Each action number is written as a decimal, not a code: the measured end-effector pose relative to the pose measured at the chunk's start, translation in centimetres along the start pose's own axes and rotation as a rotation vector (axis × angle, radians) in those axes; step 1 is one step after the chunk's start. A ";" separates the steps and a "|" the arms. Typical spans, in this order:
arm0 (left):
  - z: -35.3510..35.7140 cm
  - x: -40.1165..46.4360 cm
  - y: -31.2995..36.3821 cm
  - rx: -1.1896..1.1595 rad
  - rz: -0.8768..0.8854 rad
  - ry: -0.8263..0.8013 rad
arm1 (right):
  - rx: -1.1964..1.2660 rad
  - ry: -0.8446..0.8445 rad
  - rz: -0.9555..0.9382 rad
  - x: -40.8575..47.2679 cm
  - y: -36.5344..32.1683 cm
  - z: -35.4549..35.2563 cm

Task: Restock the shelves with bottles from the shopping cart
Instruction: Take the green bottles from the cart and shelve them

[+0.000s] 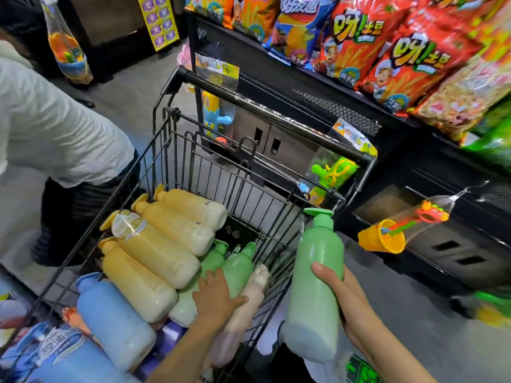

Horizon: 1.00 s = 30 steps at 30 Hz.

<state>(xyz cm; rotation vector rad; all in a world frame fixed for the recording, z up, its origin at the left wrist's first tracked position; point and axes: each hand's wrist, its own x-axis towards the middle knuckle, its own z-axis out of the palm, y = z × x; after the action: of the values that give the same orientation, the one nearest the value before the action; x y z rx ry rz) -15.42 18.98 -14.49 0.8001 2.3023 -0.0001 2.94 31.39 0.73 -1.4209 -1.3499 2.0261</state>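
Right fingers (326, 269) round green bottle (315, 294) — upright, pump uppermost.

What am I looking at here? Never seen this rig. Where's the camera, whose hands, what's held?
There is no robot. One wide-angle camera sits on a person's head and looks down at their two bare hands. The right hand grips a green bottle outside the cart. The left hand reaches into the cart and lies on another green bottle. Yellow bottles and blue bottles lie stacked in the cart. Snack bags fill the shelf to the right. Another person stands at the left.
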 end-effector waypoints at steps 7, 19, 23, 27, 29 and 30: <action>-2.1 1.7 0.1 0.053 -0.026 -0.103 | -0.023 -0.003 -0.032 -0.5 0.0 -0.2; -7.8 -9.3 -0.9 -1.343 -0.102 -0.193 | -0.011 -0.182 -0.054 1.1 -1.8 1.6; -9.5 -13.3 0.4 -1.612 0.075 -0.013 | -0.058 -0.327 -0.051 2.8 -3.4 2.4; -9.8 -15.6 3.4 -1.786 0.214 0.238 | -0.137 -0.549 -0.080 5.3 -6.6 2.4; -9.9 -16.4 6.2 -1.814 0.199 0.371 | -0.178 -0.665 -0.099 6.3 -8.4 2.0; -10.3 -16.6 7.9 -1.822 0.149 0.433 | -0.196 -0.712 -0.107 6.8 -9.3 1.6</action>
<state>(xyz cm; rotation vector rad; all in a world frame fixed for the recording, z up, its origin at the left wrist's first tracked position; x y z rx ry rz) -7.88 18.53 5.22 -0.0841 1.5226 2.0741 -3.78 39.91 4.76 -0.6619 -1.8831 2.4913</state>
